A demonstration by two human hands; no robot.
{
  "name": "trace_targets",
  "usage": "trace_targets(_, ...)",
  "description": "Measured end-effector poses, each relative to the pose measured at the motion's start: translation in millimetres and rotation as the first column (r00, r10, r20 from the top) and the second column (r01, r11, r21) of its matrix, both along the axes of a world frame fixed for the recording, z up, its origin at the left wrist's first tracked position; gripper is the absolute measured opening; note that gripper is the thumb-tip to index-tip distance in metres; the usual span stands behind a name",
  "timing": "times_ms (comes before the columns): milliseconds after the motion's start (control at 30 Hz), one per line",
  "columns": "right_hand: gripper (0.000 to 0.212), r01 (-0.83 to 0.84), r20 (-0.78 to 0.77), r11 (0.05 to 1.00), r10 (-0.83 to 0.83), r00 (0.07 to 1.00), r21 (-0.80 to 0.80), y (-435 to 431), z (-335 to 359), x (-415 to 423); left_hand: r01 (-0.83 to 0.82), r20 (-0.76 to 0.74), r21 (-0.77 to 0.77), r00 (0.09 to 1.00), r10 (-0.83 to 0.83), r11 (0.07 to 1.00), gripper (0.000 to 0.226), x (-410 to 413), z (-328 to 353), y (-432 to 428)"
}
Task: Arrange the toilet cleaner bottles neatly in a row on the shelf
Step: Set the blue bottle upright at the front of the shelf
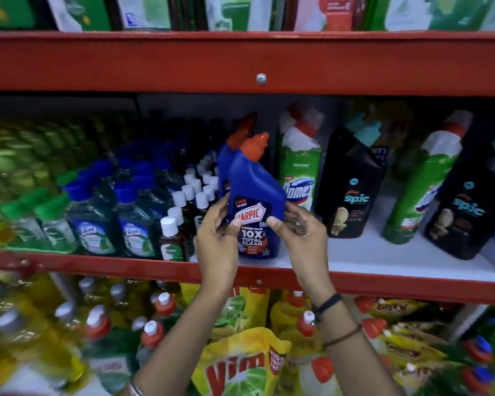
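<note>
A blue Harpic bottle [255, 192] with a red cap stands at the front of the white shelf [383, 261]. My left hand [216, 238] grips its left side and my right hand [303, 238] its right side, thumbs on the label. A second blue Harpic bottle [226, 158] stands right behind it, mostly hidden. To the right stand a green Domex bottle [299, 172], a black Spic bottle [352, 190], another green Domex bottle [420, 190] and another black Spic bottle [466, 212], all leaning.
Small brown bottles with white caps [180, 221] and blue-capped bottles [112, 218] crowd the shelf to the left. A red shelf beam [155, 64] runs overhead and a red front rail [383, 284] below. Yellow Vim pouches [240, 364] and bottles fill the lower shelf.
</note>
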State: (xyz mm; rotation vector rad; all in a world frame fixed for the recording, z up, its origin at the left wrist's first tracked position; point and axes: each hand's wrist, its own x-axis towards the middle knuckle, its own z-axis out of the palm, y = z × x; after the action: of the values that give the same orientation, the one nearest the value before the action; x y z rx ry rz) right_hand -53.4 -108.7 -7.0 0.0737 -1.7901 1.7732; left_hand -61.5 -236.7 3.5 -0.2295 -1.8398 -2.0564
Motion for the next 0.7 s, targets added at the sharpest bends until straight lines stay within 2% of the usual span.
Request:
trace_targets(500, 0.036, -0.004, 0.072, 0.997, -0.001, 0.997, 0.071, -24.7, -9.9, -14.8, -0.121, -0.046, -0.197, 0.992, 0.114, 0.973, 0.047, -16.9, -22.9, -23.8)
trace_targets(600, 0.035, -0.022, 0.078, 0.997, 0.016, 0.997, 0.080, -24.3, -12.1, -13.3, -0.149, -0.078, -0.175, 0.987, 0.137, 0.973, 0.044, -15.3, -26.3, -18.2)
trace_targets(700, 0.038, -0.069, 0.108, 0.993, 0.058, 0.992, 0.096, -19.2, -13.5, -12.2, -0.156, -0.114, -0.075, 0.982, 0.147, 0.985, 0.048, -7.5, -25.4, -8.0)
